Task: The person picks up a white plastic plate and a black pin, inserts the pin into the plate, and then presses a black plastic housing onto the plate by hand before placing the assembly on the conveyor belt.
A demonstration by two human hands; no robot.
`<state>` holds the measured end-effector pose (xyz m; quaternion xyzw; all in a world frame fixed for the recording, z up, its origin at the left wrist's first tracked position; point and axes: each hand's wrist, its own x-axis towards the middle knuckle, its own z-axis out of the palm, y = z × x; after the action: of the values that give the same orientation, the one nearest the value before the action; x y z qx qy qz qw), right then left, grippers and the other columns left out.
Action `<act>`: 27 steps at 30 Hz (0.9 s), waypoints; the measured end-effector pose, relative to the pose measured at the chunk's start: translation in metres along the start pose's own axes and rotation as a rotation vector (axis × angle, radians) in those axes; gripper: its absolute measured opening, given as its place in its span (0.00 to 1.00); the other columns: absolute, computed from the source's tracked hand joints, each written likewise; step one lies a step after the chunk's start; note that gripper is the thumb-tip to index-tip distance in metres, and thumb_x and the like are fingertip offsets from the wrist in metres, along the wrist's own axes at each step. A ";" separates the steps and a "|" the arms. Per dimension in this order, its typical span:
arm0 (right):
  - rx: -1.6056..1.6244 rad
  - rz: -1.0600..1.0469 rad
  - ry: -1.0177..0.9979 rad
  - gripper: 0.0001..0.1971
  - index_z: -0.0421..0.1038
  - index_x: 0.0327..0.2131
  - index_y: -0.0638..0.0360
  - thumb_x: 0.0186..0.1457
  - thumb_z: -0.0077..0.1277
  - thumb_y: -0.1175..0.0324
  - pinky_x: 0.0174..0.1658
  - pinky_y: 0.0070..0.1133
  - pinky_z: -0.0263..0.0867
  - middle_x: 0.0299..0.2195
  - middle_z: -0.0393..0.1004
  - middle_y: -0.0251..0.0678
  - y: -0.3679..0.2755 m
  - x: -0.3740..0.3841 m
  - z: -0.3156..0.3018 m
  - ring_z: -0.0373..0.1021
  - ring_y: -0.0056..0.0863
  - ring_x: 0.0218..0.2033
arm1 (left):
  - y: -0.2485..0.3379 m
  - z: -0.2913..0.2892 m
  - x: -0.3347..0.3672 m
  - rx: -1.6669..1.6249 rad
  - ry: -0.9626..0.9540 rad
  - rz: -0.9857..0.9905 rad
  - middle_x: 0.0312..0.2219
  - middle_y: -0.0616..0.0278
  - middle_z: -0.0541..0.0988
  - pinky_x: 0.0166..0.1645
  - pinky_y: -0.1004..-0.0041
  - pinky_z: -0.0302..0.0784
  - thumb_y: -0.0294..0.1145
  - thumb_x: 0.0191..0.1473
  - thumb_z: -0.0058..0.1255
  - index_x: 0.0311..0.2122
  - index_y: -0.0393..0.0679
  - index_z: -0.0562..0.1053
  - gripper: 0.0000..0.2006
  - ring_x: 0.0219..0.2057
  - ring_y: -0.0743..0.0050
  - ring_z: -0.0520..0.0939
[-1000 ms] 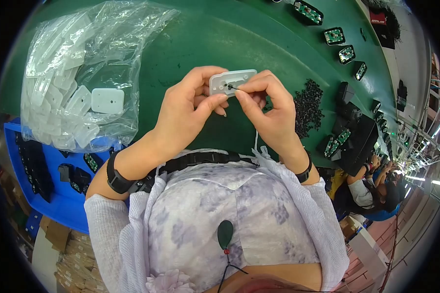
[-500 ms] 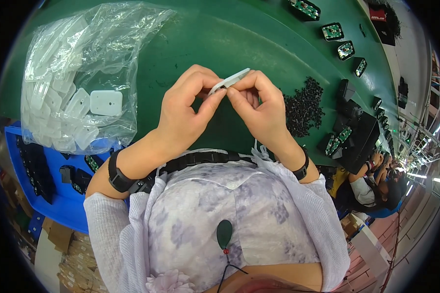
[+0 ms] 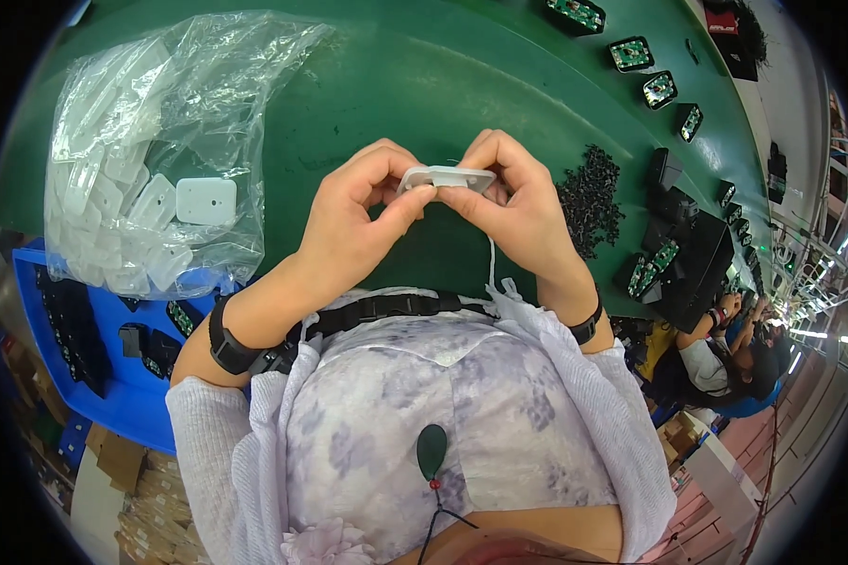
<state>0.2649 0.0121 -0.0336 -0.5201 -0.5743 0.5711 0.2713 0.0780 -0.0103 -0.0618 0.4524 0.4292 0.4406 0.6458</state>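
White plate [image 3: 449, 176], left grip [image 3: 350, 202] pinched on it, right grip [image 3: 526, 207] likewise

Pale plate [image 3: 449, 176], partly hidden
The left hand [image 3: 353, 202] and right hand [image 3: 530, 202] cover some; the top edge crops a circuit-board unit [image 3: 577, 13]; pieces in the black pile [image 3: 589, 200] are too small to identify.

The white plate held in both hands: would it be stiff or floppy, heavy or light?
The white plate is probably stiff: it shows no sag between the left hand and the right hand. It looks likely to be light, being thin and pinched only by fingers.
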 end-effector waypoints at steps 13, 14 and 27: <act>-0.537 -0.414 0.279 0.13 0.70 0.41 0.61 0.52 0.57 0.70 0.44 0.17 0.64 0.38 0.73 0.29 -0.020 0.105 -0.059 0.68 0.19 0.39 | 0.011 -0.039 0.027 0.515 0.227 0.083 0.27 0.59 0.76 0.29 0.74 0.73 0.22 0.57 0.45 0.36 0.39 0.73 0.05 0.24 0.71 0.76; -0.788 -0.323 0.433 0.16 0.70 0.43 0.61 0.54 0.53 0.62 0.35 0.30 0.65 0.32 0.70 0.43 -0.044 0.122 -0.064 0.69 0.41 0.30 | 0.010 -0.042 0.033 0.516 0.236 0.086 0.27 0.59 0.76 0.29 0.74 0.73 0.22 0.57 0.45 0.36 0.39 0.73 0.05 0.24 0.71 0.76; -0.575 -0.433 0.314 0.16 0.70 0.43 0.64 0.53 0.55 0.65 0.38 0.25 0.68 0.33 0.74 0.42 -0.020 0.178 -0.092 0.71 0.32 0.33 | 0.005 -0.028 0.027 1.314 0.214 0.360 0.38 0.57 0.68 0.41 0.67 0.70 0.37 0.40 0.63 0.50 0.43 0.67 0.30 0.40 0.58 0.72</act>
<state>0.2867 0.2119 -0.0465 -0.5227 -0.7589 0.2297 0.3133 0.0570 0.0227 -0.0675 0.7681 0.5870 0.2318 0.1086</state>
